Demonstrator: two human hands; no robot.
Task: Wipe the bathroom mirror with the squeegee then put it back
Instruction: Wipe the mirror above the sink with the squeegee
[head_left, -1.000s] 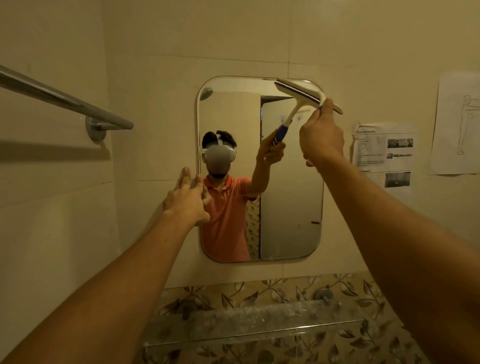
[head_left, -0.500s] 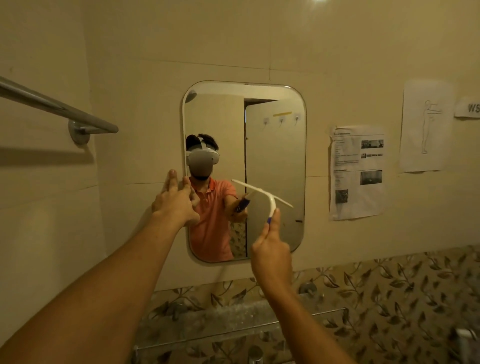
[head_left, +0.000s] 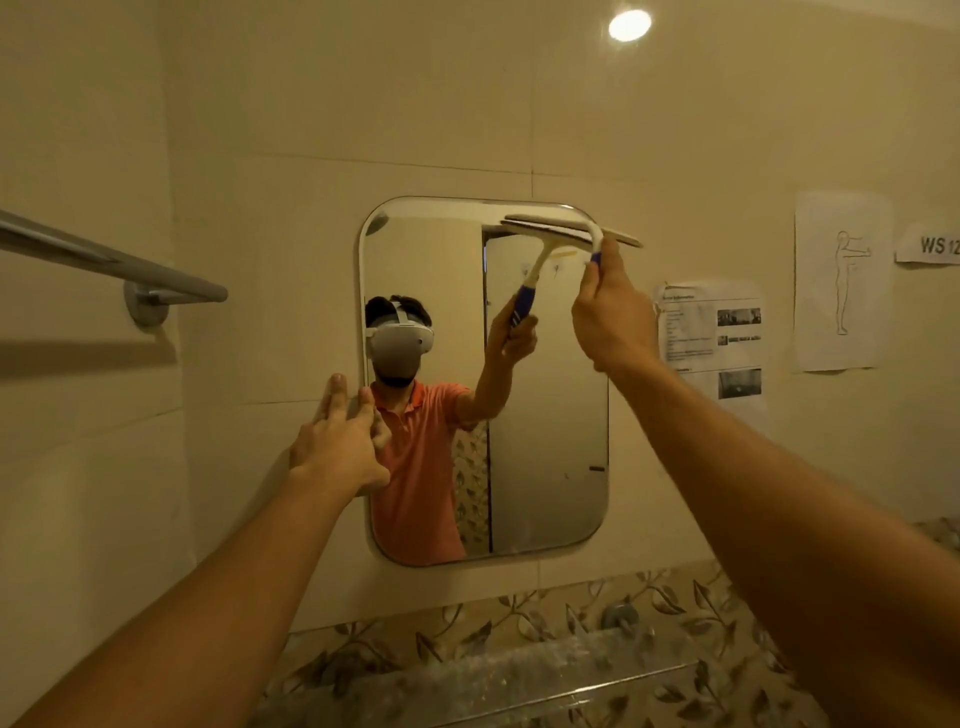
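The squeegee (head_left: 561, 226) has gone from the lower right of the bathroom mirror (head_left: 545, 441) back up to its top right corner, with the blade overhanging the right edge. The right hand (head_left: 613, 317) grips the blue handle. The left hand (head_left: 337, 447) stays flat, fingers straight, at the mirror's left edge. This looks like the start of another downward stroke, which calls for even pressure on the glass. The hand hides most of the handle. I cannot tell whether the blade touches the glass, and the squeegee's resting place isn't visible.
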